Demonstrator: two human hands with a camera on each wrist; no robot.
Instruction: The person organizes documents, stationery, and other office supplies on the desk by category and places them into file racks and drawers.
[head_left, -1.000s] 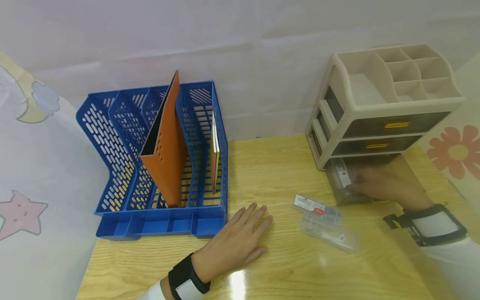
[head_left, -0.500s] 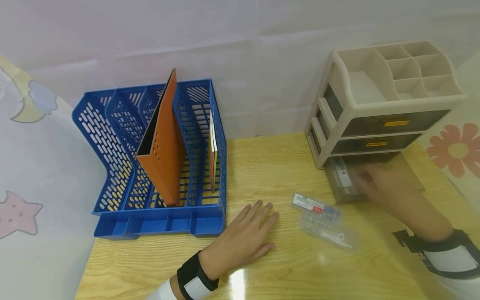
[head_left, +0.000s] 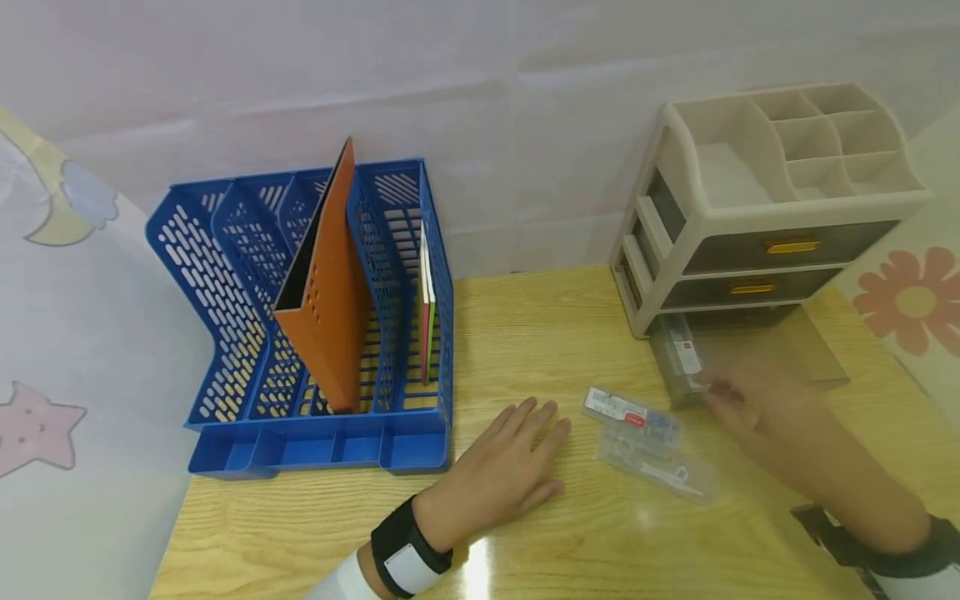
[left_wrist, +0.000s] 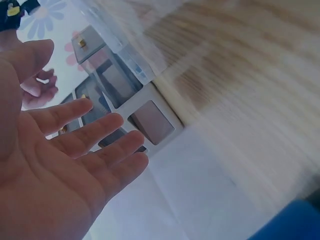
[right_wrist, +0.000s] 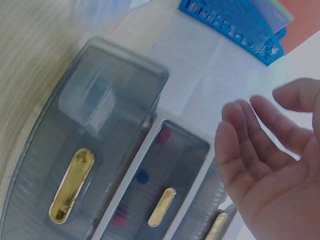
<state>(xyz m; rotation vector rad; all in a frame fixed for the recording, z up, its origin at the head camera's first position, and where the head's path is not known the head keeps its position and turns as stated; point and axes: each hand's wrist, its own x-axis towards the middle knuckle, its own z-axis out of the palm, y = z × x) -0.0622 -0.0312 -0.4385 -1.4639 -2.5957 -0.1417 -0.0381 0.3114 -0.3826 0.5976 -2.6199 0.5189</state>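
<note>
My right hand (head_left: 787, 425), blurred, hovers over the front of the pulled-out bottom drawer (head_left: 813, 346). In the right wrist view its fingers (right_wrist: 255, 145) are loosely bent and hold nothing. A clear case with a white label (head_left: 687, 357) lies along the drawer's left side. My left hand (head_left: 495, 471) rests palm down on the table, fingers spread; the left wrist view shows the bare palm (left_wrist: 60, 170). Between the hands lie two clear plastic cases: a labelled one (head_left: 630, 415) and another with a white item inside (head_left: 660, 468), partly overlapping.
The beige drawer unit (head_left: 686, 242) stands at the back right, its two upper drawers closed and its top divided into compartments. On the left, a blue file rack (head_left: 262, 421) holds an orange folder (head_left: 330, 325) and thin booklets (head_left: 427, 317). A white cloth hangs behind.
My right hand has drawn back from the case inside the drawer toward the near right. My left hand has slid slightly to the right. The cases on the table stay put.
</note>
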